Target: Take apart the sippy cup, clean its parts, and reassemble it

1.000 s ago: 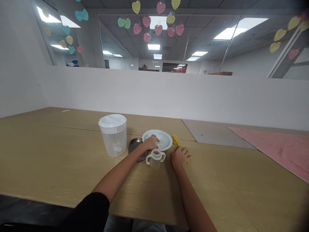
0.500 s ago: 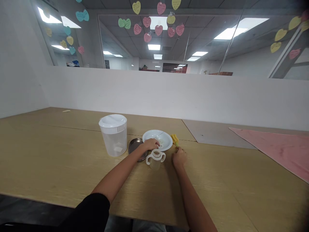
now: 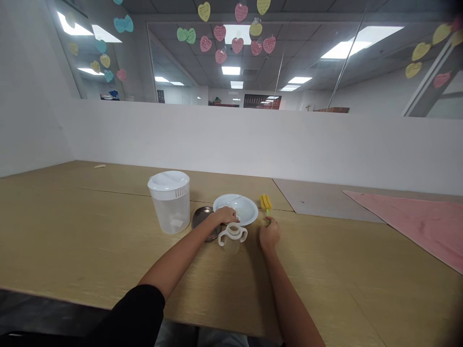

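Observation:
My right hand [image 3: 269, 233] is closed round the green handle of a brush with a yellow sponge head [image 3: 265, 202], which points up and away from me. My left hand [image 3: 227, 215] reaches over the near left rim of a white bowl [image 3: 248, 210]; its fingers are bent down into the bowl, and what they hold, if anything, is too small to make out. Just in front of the bowl stands a clear cup with a white two-handled collar [image 3: 233, 234], open at the top. A round metal dish [image 3: 201, 216] lies partly under my left forearm.
A clear plastic jug with a white lid [image 3: 169, 202] stands left of the metal dish. At the right lies a pink cloth [image 3: 427, 226] on the wooden table [image 3: 108, 241]. A small flat piece [image 3: 100, 166] rests at the back left. A white wall rises behind.
The yellow sponge head has turned more upright and shifted slightly right in my right hand. My left hand has barely moved at the bowl.

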`<action>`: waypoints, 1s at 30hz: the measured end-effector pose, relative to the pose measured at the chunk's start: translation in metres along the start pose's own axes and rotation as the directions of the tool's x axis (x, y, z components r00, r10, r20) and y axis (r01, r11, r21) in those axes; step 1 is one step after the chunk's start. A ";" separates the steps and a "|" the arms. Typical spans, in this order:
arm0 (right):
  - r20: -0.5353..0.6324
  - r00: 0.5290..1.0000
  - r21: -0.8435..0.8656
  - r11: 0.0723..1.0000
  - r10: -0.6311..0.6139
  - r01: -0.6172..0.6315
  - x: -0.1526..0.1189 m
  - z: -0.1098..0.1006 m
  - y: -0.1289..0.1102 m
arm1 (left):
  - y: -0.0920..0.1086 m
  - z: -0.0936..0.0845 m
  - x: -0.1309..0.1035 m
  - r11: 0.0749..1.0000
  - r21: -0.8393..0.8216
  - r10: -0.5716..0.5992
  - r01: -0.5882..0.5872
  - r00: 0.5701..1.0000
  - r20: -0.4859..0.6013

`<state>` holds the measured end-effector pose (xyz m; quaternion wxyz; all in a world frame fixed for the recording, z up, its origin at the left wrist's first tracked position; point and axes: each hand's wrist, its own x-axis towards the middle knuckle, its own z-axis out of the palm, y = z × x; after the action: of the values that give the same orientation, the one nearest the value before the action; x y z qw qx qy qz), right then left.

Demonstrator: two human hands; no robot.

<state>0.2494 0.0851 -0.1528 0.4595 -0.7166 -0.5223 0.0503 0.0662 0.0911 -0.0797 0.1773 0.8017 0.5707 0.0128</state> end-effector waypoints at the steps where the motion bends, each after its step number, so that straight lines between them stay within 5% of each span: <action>1: -0.003 1.000 0.011 1.000 0.000 0.000 0.000 0.000 0.000 | 0.000 0.000 0.000 1.000 0.006 -0.003 0.003 1.000 -0.001; 10: -0.018 1.000 0.071 0.997 -0.013 0.014 0.001 0.003 0.002 | -0.001 0.003 -0.003 1.000 -0.028 -0.014 0.013 0.999 -0.046; 20: -0.011 1.000 0.100 0.995 0.018 -0.017 0.001 0.004 0.002 | -0.004 -0.005 -0.006 0.951 -0.307 -0.047 -0.025 0.973 -0.225; 25: -0.032 0.999 0.137 0.991 0.014 -0.009 0.001 0.005 0.003 | -0.009 -0.013 -0.001 0.848 -0.529 -0.158 -0.039 0.933 -0.322; 30: -0.103 0.995 0.196 0.980 0.005 0.016 0.000 0.005 0.002 | -0.001 -0.020 -0.008 0.651 -0.738 -0.188 -0.181 0.902 -0.388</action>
<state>0.2477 0.0882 -0.1571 0.5544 -0.6679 -0.4925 0.0634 0.0576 0.0892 -0.0601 0.3653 0.6283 0.5383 0.4266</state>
